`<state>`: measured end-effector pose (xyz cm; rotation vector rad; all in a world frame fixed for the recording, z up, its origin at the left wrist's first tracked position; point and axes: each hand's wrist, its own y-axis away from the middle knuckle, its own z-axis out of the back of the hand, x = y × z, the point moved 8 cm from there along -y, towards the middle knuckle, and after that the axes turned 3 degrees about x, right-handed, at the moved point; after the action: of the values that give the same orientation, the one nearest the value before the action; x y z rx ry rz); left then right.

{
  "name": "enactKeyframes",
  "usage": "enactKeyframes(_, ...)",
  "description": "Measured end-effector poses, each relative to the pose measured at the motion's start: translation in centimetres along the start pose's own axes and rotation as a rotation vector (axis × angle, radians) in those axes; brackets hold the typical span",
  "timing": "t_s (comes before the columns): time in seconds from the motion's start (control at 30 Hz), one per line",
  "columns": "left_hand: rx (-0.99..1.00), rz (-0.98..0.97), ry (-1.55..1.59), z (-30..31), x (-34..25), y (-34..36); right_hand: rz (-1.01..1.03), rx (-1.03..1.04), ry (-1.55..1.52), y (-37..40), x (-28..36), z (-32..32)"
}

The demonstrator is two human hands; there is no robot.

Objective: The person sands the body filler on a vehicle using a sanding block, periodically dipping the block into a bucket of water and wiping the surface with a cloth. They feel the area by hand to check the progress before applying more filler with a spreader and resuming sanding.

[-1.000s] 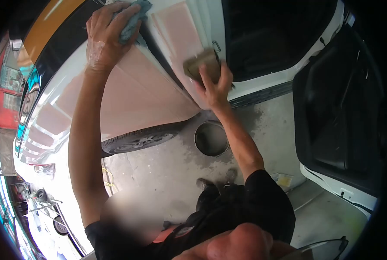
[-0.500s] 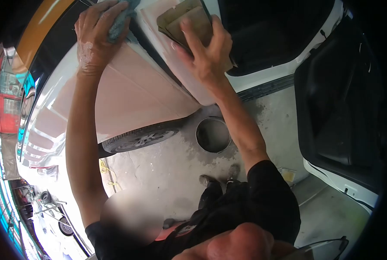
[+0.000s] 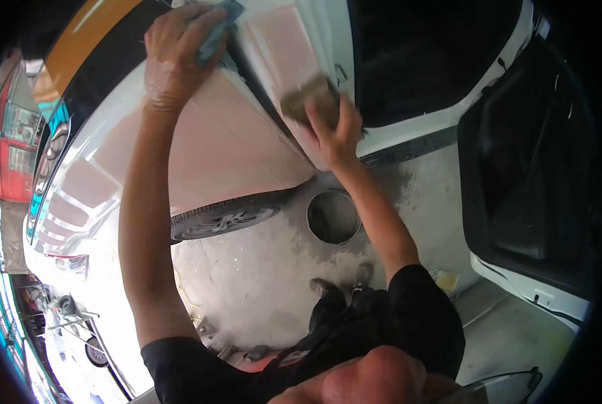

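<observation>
My left hand [image 3: 183, 54] is closed around a wet blue cloth [image 3: 214, 34] at the top edge of the car's fender. Pinkish primer covers much of this fender [image 3: 227, 141]. In my right hand [image 3: 338, 135] is a brown sanding pad [image 3: 311, 101], somewhat blurred, lying against the narrow primed pillar panel [image 3: 284, 50] right of the dark gap. Its far side and my right thumb are hard to make out.
A round bucket [image 3: 334, 216] stands on the wet floor below the panel, near my feet. The car's wheel [image 3: 227, 221] is left of it. An open door [image 3: 530, 161] hangs at the right. A yellow cord [image 3: 192, 303] lies lower left.
My right hand has moved down the pillar panel with the sanding pad. My left hand and the cloth appear farther right, as the view has shifted slightly.
</observation>
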<state>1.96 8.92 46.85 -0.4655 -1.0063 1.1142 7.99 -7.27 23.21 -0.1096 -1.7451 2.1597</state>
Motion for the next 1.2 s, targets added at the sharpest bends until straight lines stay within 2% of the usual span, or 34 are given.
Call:
enactKeyframes(0.07,-0.004,0.0,0.011,0.2,-0.2,0.1,0.043,0.021,0.008,0.5,0.3,-0.1)
enactKeyframes(0.13,0.002,0.011,-0.01,0.3,0.0,-0.1,0.035,0.039,0.083,-4.7,1.2,0.7)
enactKeyframes(0.2,0.01,0.011,-0.005,-0.2,-0.2,0.2,-0.064,0.063,0.094,-12.6,1.6,0.7)
enactKeyframes(0.23,0.003,0.003,-0.005,-0.3,0.0,0.2,-0.052,-0.014,0.069,-14.3,1.6,0.6)
enactKeyframes(0.3,0.004,0.006,-0.005,0.0,0.0,0.3,-0.056,-0.011,0.032,-12.1,1.4,0.8)
enactKeyframes(0.37,0.0,0.014,-0.008,-0.1,0.1,0.3,0.009,-0.018,0.044,-4.7,1.3,0.2)
enactKeyframes(0.47,-0.021,0.001,0.012,0.2,0.1,0.3,0.074,0.032,0.055,0.1,0.9,0.2)
enactKeyframes(0.63,-0.019,0.005,0.014,-0.3,0.0,0.6,-0.047,0.042,0.024,-15.7,2.1,0.5)
enactKeyframes(0.7,-0.025,-0.007,0.022,0.1,-0.1,0.2,-0.03,0.025,0.038,-13.5,2.2,0.7)
enactKeyframes(0.77,-0.012,0.003,0.019,-0.5,0.9,1.0,-0.028,0.049,0.074,-7.1,2.2,1.0)
enactKeyframes(0.87,-0.007,0.027,0.021,-0.6,0.9,1.1,0.051,0.049,0.068,-3.4,1.8,1.0)
enactKeyframes(0.97,0.01,0.044,0.033,-0.6,0.8,1.0,-0.041,0.12,0.061,-13.2,2.6,0.8)
enactKeyframes(1.07,-0.015,0.028,0.026,-0.3,0.7,1.0,-0.058,0.082,0.01,-16.6,2.5,0.2)
enactKeyframes(1.17,-0.019,0.039,0.033,-0.4,0.9,1.2,-0.03,0.043,0.073,-8.2,2.3,1.1)
enactKeyframes(1.2,-0.012,0.046,0.033,-0.3,0.8,1.0,-0.005,0.046,0.085,-8.1,2.3,1.6)
